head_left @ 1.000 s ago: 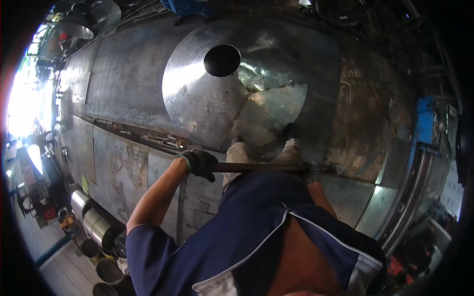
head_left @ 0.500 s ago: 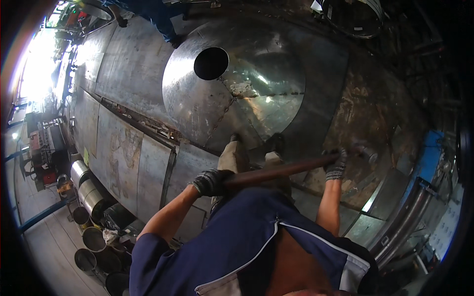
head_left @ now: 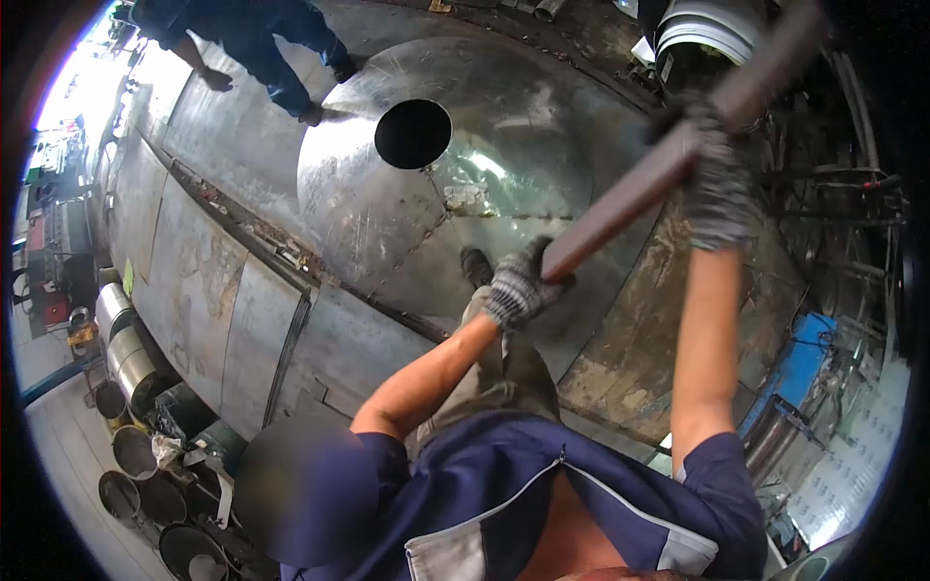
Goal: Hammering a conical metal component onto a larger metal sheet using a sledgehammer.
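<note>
A long, straight reddish-brown bar (head_left: 620, 208) slants from the middle of the view up to the far right, raised above a metal cone. My left hand (head_left: 523, 286), in a grey knitted glove, is closed round its near end. Farther along it, my right hand (head_left: 717, 184), gloved alike and blurred by motion, grips it too. The bar's far end is smeared, so its shape cannot be made out. Below lies the wide, shallow sheet-metal cone (head_left: 358, 228), with a round dark opening at its top and rough seams down its side. My shoe rests at its near edge.
A person in dark blue clothes (head_left: 262, 48) stands at the cone's far left edge. Flat metal sheets (head_left: 194, 281) cover the floor on the left, with a debris-filled gap between them. Cylinders and open pots (head_left: 136, 450) stand at lower left. A white bucket-like container (head_left: 702, 29) is far right.
Both hands have lifted the bar from low across my body up and to the right, and it now tilts steeply. The other person has come further into view.
</note>
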`<state>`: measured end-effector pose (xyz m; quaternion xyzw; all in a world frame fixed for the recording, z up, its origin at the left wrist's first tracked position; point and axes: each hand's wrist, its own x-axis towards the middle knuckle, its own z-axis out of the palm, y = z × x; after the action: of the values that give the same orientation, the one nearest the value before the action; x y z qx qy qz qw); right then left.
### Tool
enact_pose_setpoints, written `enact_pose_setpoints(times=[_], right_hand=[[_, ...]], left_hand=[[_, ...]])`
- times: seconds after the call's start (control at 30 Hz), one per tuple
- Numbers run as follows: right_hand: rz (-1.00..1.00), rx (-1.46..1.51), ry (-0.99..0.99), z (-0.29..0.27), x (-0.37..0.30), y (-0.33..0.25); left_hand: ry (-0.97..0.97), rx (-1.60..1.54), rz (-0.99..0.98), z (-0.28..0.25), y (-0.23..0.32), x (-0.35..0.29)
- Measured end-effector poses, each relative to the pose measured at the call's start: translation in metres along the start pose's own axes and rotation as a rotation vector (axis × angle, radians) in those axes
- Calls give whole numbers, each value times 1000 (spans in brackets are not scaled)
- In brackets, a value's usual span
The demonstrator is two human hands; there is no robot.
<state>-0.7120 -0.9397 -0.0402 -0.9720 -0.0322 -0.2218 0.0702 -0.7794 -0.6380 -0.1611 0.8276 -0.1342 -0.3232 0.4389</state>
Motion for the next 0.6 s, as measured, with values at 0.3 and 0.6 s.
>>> enact_pose_setpoints(times=[0.3, 0.6], right_hand=[[1126, 1089, -483, 361, 23, -146], [1553, 1798, -635, 380, -95, -151]], left_hand=[[159, -373, -436, -46, -122, 140], [-27, -184, -607, -17, -152, 21]])
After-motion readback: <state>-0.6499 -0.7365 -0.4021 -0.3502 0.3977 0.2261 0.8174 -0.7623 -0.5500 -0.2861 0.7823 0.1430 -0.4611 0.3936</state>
